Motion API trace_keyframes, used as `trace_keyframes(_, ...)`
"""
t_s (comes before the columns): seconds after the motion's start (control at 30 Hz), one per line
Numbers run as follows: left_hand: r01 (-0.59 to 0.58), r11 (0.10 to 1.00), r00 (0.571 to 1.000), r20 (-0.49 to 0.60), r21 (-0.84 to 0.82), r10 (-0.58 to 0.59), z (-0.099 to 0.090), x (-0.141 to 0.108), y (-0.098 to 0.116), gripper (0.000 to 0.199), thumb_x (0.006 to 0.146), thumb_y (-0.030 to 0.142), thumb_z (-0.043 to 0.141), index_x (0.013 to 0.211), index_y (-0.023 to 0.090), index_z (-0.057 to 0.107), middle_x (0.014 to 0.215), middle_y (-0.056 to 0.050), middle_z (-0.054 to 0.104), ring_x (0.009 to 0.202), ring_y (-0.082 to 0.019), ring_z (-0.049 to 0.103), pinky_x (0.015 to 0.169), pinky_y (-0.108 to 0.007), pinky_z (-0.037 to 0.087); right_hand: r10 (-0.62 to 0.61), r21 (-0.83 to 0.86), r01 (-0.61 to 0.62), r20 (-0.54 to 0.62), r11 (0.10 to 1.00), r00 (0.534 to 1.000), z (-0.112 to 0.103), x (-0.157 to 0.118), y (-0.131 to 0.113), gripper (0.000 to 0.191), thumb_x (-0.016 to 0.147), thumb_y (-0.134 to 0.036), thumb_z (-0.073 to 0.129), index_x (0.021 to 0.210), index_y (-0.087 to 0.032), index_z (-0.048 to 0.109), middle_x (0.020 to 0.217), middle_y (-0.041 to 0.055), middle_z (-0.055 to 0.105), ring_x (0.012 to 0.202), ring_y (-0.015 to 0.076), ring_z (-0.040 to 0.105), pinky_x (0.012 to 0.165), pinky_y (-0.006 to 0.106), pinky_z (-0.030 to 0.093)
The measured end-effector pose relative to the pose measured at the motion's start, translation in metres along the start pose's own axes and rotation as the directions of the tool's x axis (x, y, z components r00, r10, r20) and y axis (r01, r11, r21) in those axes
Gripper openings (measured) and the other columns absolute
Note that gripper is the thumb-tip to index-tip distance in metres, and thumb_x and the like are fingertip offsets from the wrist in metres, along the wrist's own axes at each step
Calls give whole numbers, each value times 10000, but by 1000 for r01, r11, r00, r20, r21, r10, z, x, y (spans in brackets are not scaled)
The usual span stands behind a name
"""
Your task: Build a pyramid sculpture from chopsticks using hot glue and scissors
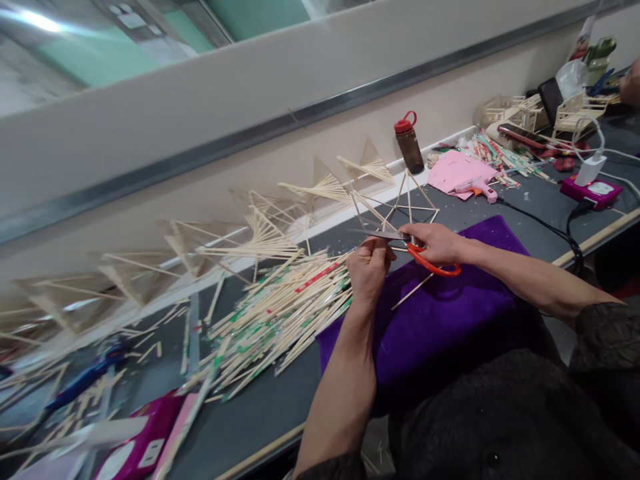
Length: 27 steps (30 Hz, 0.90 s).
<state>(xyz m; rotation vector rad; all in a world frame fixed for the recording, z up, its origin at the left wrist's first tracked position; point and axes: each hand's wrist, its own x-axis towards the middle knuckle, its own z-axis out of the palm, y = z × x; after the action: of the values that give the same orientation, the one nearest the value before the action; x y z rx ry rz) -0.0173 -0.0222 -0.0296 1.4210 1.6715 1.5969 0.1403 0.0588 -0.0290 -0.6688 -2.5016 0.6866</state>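
Your right hand (436, 243), right of centre in the frame, is gripping the scissors (419, 255), fingers wrapped at the red handles, palm side not visible. Scissors sit mid-frame, blades pointing left across the top of your left hand (369, 270). Right forearm (540, 283) comes in from the right edge, sloping up and left, nearly straight at the wrist.

Your left hand is closed, knuckles up, thumb and fingers pinched together right under the blades; can't tell what's between the fingertips. Left forearm (345, 387) rises steeply from bottom centre, wrist bent slightly. The two hands are just beside each other, over the upper edge of the purple cloth (450, 313).

One stick (413, 291) slants below the scissors' handles, against the cloth; can't tell whether you hold it or it lies there. Stick pile (285, 300) is left of centre, just beside your left hand. Stick frame (409, 200) stands behind both hands, upper centre-right. Bottle (411, 153) is upright above that, near the wall; glue gun (483, 190) lies upper right.
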Motion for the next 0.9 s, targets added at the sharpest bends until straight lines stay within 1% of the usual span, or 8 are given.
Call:
trace_keyframes(0.1,-7,1000,999,-39,-12,7,-1,1,-1,278,788,417,645,629,194,594,488,31,560,345,-68,392,367,-207,284,6,-1,-6,-12,1000,1000,0,0,-1,328,837,-252,537,1149,-164,585,854,29,608,710,141,481,669,250,349)
trace_keyframes(0.2,-4,1000,997,-73,-24,2,-3,2,0,240,766,406,684,681,198,599,545,28,607,366,-71,435,370,-199,313,5,13,-4,-33,1000,999,2,1,0,329,836,-247,539,1152,-168,584,853,19,603,702,133,476,663,248,348)
trace_keyframes(0.27,-6,1000,997,-72,-11,5,-5,2,2,261,779,418,677,664,198,598,535,26,603,371,-72,444,372,-198,317,2,37,0,-42,999,999,4,1,2,362,818,-254,576,1170,-172,577,874,14,604,703,127,475,670,247,357)
trace_keyframes(0.37,-40,999,996,-79,13,41,-5,1,4,264,788,403,671,639,195,607,526,25,598,374,-69,429,388,-200,321,4,75,-2,-36,997,999,6,1,3,514,762,-298,674,1245,-181,543,950,20,612,735,126,494,705,257,390)
trace_keyframes(0.5,-57,998,996,-66,22,59,-5,0,4,323,817,426,640,591,198,604,443,37,519,356,-75,387,387,-211,296,23,96,-21,-14,995,1000,3,0,3,646,745,-334,714,1334,-180,497,1051,54,611,795,140,532,747,286,423)
trace_keyframes(0.67,-66,996,997,-36,52,68,-6,1,-2,356,835,456,627,587,202,606,413,45,471,351,-80,373,387,-219,271,28,103,-29,12,994,1000,1,-1,4,674,755,-377,710,1364,-199,481,1102,64,607,830,151,550,765,297,442)
trace_keyframes(0.77,-84,992,996,-14,95,86,-8,2,-6,364,851,451,608,588,199,605,408,49,455,359,-81,371,402,-220,279,12,110,-14,20,994,1000,3,0,7,689,757,-376,713,1371,-177,473,1097,67,604,844,156,550,774,297,437)
trace_keyframes(0.9,-107,985,994,11,138,107,-9,3,-9,371,866,440,584,589,195,602,410,50,448,365,-83,371,412,-224,283,14,118,-17,28,993,1000,3,1,7,601,758,-347,705,1302,-178,516,1013,39,605,813,149,533,743,279,406)
